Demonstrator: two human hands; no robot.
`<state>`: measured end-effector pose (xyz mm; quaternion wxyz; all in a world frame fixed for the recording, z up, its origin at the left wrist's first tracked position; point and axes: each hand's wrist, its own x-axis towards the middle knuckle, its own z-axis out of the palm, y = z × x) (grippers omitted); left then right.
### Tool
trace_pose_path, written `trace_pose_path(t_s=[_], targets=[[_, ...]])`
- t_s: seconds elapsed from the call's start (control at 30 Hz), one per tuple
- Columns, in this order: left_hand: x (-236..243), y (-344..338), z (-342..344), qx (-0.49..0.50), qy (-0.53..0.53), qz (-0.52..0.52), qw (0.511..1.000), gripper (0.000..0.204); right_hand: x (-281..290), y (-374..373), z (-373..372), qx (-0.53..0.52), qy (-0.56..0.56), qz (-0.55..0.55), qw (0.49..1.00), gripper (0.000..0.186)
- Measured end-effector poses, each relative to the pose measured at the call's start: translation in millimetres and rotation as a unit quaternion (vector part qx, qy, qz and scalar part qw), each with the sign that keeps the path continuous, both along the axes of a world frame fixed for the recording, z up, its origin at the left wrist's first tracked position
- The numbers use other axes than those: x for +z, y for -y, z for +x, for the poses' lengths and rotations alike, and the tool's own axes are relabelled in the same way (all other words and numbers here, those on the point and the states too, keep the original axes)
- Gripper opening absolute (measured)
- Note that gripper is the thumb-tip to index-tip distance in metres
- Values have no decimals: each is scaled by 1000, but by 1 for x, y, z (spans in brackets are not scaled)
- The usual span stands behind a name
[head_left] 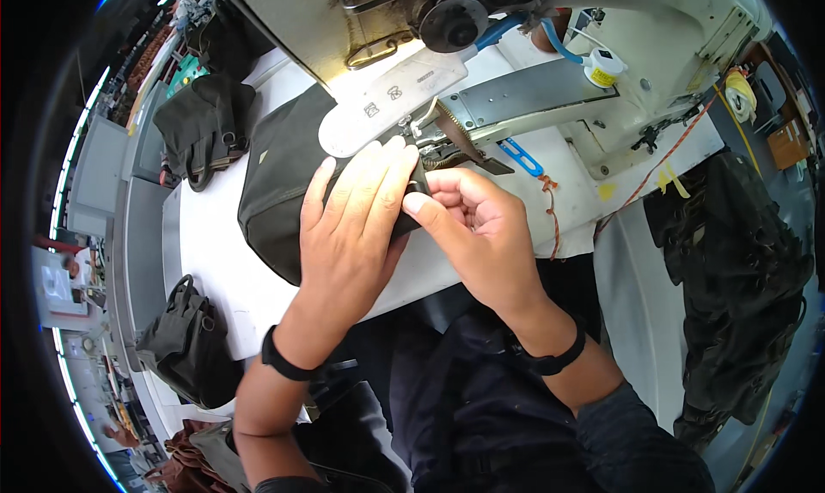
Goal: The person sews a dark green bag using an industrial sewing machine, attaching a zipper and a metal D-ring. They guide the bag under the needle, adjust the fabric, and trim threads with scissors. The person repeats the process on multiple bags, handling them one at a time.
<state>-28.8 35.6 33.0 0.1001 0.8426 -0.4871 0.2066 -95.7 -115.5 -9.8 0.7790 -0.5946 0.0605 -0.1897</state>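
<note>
A dark, nearly black bag (273, 188) lies under the needle area of a pale industrial sewing machine (537, 106). Fingers stretched out, my left hand (354, 209) rests flat on top of the bag, close beside the presser foot. With thumb and forefinger my right hand (485, 226) pinches the bag's edge, where a bit of zipper shows near the needle. A dark strap-like strip (455, 130) stands up just beyond my right fingers. What lies beneath my left palm is hidden.
More dark bags sit to the left: one at the far side (202, 123), another nearer (187, 342). A blue-handled tool (522, 156) on an orange cord lies right of the needle. Many dark pieces (743, 295) hang at the right.
</note>
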Motion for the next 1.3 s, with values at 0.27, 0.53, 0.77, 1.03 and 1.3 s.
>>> trace_pose_path(t_s=[0.27, 0.53, 0.77, 1.03, 1.3], targets=[[-16, 11, -3, 16, -21, -67, 997, 81, 27, 35, 20, -165, 40, -272, 947, 38], [-18, 11, 0, 12, -6, -84, 996, 80, 24, 48, 12, -134, -54, -290, 946, 41], [-26, 4, -2, -9, 49, -170, 984, 52, -30, 20, -29, -103, 46, -296, 948, 15], [-5, 4, 12, -24, 12, -140, 990, 28, -42, 0, 20, -43, 45, 285, 957, 50], [-9, 4, 7, -3, 29, -135, 990, 25, -22, 9, 35, -24, 49, 465, 884, 30]])
